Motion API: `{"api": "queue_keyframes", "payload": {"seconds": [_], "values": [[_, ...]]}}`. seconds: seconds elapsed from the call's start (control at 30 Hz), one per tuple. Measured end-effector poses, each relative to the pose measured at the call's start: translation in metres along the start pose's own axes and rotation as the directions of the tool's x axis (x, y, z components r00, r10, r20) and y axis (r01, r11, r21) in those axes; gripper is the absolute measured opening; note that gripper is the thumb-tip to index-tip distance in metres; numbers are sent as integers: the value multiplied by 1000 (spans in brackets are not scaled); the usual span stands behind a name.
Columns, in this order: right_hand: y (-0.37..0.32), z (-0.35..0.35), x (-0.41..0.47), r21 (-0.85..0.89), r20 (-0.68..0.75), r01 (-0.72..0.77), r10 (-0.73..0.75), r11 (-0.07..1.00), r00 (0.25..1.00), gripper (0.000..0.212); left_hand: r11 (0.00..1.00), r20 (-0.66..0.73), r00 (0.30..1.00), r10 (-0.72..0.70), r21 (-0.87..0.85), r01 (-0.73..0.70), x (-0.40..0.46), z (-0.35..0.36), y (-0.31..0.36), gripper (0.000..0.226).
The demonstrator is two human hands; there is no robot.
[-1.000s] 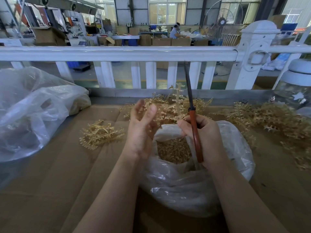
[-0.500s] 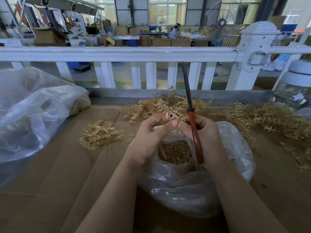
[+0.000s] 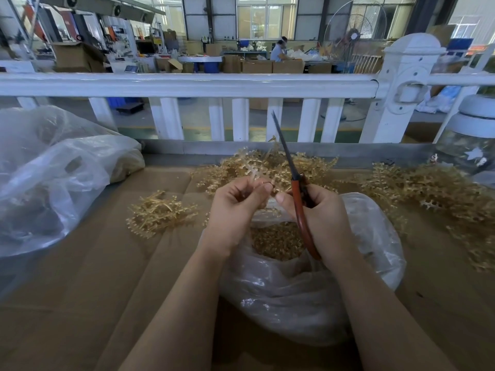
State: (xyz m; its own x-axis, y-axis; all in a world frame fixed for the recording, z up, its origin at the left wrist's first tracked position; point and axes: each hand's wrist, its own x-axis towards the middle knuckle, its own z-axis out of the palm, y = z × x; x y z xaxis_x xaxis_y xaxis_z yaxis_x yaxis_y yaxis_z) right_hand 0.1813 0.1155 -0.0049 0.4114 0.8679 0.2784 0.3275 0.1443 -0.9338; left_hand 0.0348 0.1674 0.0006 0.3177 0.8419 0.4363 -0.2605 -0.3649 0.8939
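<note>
Centrally, from the head camera: crinkled clear plastic bag point(image 3: 308, 303), mouth open, part-filled with small golden bits point(image 3: 276, 241). Just above that mouth, left hand point(image 3: 235, 207) pinching a spiky, translucent gold sprig point(image 3: 252, 173) between thumb and fingertips. Right hand point(image 3: 325, 219) curled round orange-handled scissors point(image 3: 300, 207), dark blades together, pointing up. Around them, brittle branching sprig heaps point(image 3: 160, 212) on matte brown cardboard point(image 3: 93, 290). Far left, bigger filmy bag point(image 3: 53, 183), contents too blurred to tell.

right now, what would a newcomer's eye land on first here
The two hands meeting at centre: the right hand holds red-handled scissors, blades up, while the left hand pinches a golden sprig. Below them gapes a clear bag of golden bits; more sprigs pile at right.
</note>
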Motion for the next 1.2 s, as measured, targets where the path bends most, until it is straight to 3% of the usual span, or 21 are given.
{"api": "queue_keyframes", "payload": {"seconds": [0.17, 0.27, 0.37, 0.5, 0.67, 0.77, 0.87, 1.03, 1.1, 1.2], "values": [[4, -3, -1, -206, -25, 23, -29, 978, 999, 57, 995, -60, 997, -52, -85, 47, 1, -7, -2, 14], [4, -1, -3, -326, -3, 62, -66, 943, 998, 54, 999, -74, 997, -39, -32, 36, 2, -8, -2, 10], [5, 0, -3, -252, -26, 81, -90, 964, 996, 51, 999, -31, 998, -49, 5, 49, 2, -9, -2, 17], [5, -1, 0, 3, -40, 50, -50, 999, 998, 24, 992, 58, 994, -92, 89, 86, 1, -7, -2, 23], [4, -1, 1, 20, 24, 10, -10, 1000, 1000, 16, 989, 88, 987, -133, 82, 126, 0, -5, -3, 27], [2, -1, 0, 41, 37, 3, -5, 999, 999, 17, 989, 120, 982, -145, 50, 139, 0, -6, 0, 9], [1, -2, -1, 37, 56, 23, -25, 999, 998, 19, 991, 106, 986, -131, 43, 127, 0, -6, -3, 28], [0, -3, -2, 1, 44, 27, -27, 1000, 999, 18, 993, 75, 990, -116, -6, 116, -1, -5, -3, 24], [2, -3, -1, -80, 6, 32, -31, 996, 999, 22, 990, 76, 989, -130, -46, 133, 1, -9, -3, 14], [4, -6, -3, -277, -33, 64, -76, 959, 997, 44, 990, 13, 991, -130, -56, 130, 2, -15, -3, 15]]}}
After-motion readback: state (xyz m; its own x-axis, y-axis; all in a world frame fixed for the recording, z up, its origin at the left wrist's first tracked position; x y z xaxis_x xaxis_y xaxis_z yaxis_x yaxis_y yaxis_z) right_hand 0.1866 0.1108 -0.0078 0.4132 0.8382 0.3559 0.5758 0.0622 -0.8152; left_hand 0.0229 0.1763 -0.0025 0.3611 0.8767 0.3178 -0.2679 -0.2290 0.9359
